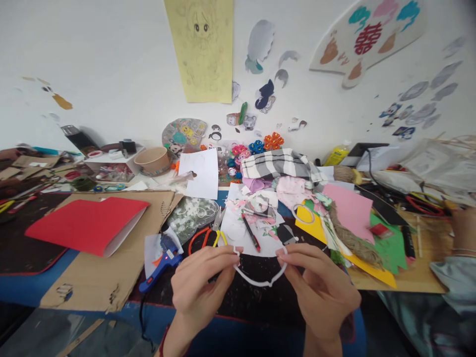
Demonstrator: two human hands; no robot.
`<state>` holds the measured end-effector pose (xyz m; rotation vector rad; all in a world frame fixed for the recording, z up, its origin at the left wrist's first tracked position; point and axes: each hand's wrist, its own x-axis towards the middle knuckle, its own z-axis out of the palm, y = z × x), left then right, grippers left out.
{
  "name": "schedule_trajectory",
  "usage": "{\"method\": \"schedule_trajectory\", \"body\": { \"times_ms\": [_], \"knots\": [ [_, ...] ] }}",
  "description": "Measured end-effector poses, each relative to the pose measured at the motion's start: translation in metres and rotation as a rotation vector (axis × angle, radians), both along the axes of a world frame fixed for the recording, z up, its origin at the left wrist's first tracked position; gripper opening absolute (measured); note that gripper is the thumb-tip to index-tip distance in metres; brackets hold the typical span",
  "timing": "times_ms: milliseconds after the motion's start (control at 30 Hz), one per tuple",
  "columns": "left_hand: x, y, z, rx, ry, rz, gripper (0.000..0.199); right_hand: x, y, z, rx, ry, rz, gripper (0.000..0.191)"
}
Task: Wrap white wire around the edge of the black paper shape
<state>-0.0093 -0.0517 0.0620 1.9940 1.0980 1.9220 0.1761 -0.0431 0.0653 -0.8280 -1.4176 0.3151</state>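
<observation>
Between my two hands a thin white curved strip (256, 283) hangs in a U shape above the dark mat. My left hand (204, 282) pinches one end between thumb and fingers. At the other end, my right hand (316, 287) is closed on the strip in the same way. A small bump shows low on its right side. What the strip is made of I cannot tell. Just beyond my hands lie a black and red pen (251, 233) on white paper and scissors with orange and yellow handles (216, 233).
To the left are a blue glue gun (167, 263), a cardboard sheet (89, 282) and red paper (85, 223). Cloth (278, 166), twine (353, 238) and a pink sheet (353, 208) crowd the back right. Another person's arm (464, 233) reaches in at the right edge.
</observation>
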Motion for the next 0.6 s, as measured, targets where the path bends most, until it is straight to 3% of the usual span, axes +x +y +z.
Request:
{"method": "schedule_trajectory", "body": {
  "times_ms": [167,300,400,500,600],
  "knots": [
    [0.0,0.001,-0.001,-0.138,0.014,0.002,0.031,0.005,-0.002,0.001,-0.088,-0.046,0.01,0.023],
    [0.002,0.001,-0.005,-0.457,0.003,0.016,0.007,0.014,-0.002,-0.006,-0.43,-0.177,0.119,0.006],
    [0.002,0.001,-0.018,-0.712,-0.134,-0.061,0.015,0.019,-0.005,-0.016,-0.578,-0.176,0.169,0.01],
    [-0.003,0.004,-0.036,-0.855,-0.262,-0.073,0.019,0.021,-0.014,-0.017,-0.475,-0.092,0.038,0.017],
    [-0.008,0.007,-0.049,-0.882,-0.303,-0.044,0.021,0.022,-0.027,-0.004,-0.145,-0.089,-0.064,0.019]
  ]
}}
